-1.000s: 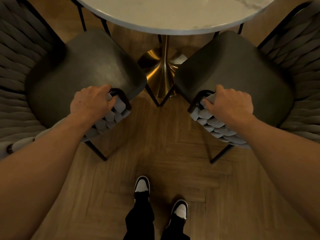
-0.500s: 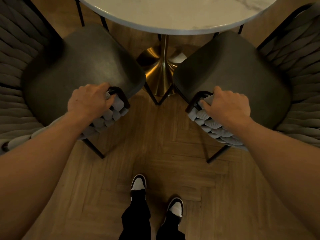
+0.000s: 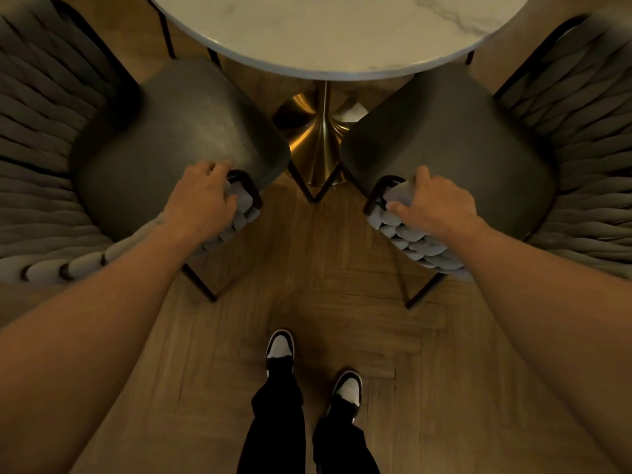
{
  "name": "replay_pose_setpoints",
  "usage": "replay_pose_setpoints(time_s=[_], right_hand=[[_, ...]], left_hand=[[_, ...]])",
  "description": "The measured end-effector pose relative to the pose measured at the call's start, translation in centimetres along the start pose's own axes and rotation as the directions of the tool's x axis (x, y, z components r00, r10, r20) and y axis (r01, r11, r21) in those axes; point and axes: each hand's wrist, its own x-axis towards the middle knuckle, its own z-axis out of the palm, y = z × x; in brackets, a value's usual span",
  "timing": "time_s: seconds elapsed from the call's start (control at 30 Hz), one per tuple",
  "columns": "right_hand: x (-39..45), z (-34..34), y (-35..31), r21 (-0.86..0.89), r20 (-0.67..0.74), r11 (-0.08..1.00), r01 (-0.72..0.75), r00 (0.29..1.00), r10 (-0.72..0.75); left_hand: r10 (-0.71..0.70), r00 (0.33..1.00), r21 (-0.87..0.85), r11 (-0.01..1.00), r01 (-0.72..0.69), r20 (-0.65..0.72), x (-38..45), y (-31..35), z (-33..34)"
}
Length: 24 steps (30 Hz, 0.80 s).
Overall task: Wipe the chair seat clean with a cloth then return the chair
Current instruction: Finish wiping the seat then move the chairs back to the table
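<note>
— Why held at the armrest ends?
— For steering: left hand (image 3: 200,203) gripping left dark grey cushioned chair (image 3: 178,142), right hand (image 3: 434,206) gripping its twin (image 3: 451,148), near round marble counter (image 3: 328,32). No cloth visible.

Matt grey chair seat (image 3: 178,131), veined marble tabletop (image 3: 328,32), polished brass pedestal (image 3: 316,138)

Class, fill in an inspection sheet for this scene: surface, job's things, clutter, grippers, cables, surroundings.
Surface: round white marble table on a brass pedestal.
Job's things: left dark-seated woven-rope chair; right dark-seated woven-rope chair; cloth not seen.
Clutter: nothing seen.
Grippers: left hand grips the left chair's arm end; right hand grips the right chair's arm end.
Cables: nothing seen.
Surroundings: wooden parquet floor; black-and-white shoes.
</note>
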Motion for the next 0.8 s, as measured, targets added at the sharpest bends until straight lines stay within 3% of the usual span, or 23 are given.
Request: replay_pose_setpoints(time_s=[0.07,0.13,0.33,0.5,0.63,0.8], right_hand=[[-2.1,-0.8,0.2,0.044,-0.042,0.999,0.011,0.999,-0.009],[-4.9,-1.5,0.4,0.056,-0.045,0.998,0.005,0.999,-0.003],[-14.3,-2.5,0.3,0.097,0.174,0.995,-0.028,0.985,0.010],[-20.1,-2.5,-1.0,0.177,0.356,0.984,-0.036,0.934,-0.030],[-22.7,-1.5,-1.9,0.374,0.431,0.926,-0.054,0.894,-0.122],[-24.5,0.7,-3.0,0.364,0.475,0.931,0.015,0.857,-0.199]], left_hand=[[-0.029,0.998,-0.083,0.996,0.024,-0.058,-2.3,1.4,-0.6],[-0.061,0.998,-0.141,0.988,0.056,-0.033,-4.7,2.6,-1.2],[-0.039,0.968,-0.241,0.965,0.101,0.250,-11.6,6.0,-3.2],[-0.043,0.902,-0.237,0.959,0.158,0.430,-16.4,7.6,-4.8],[-0.023,0.888,-0.266,0.950,0.163,0.460,-19.5,9.3,-5.5],[-0.052,0.883,-0.307,0.927,0.217,0.467,-23.8,9.8,-5.2]])
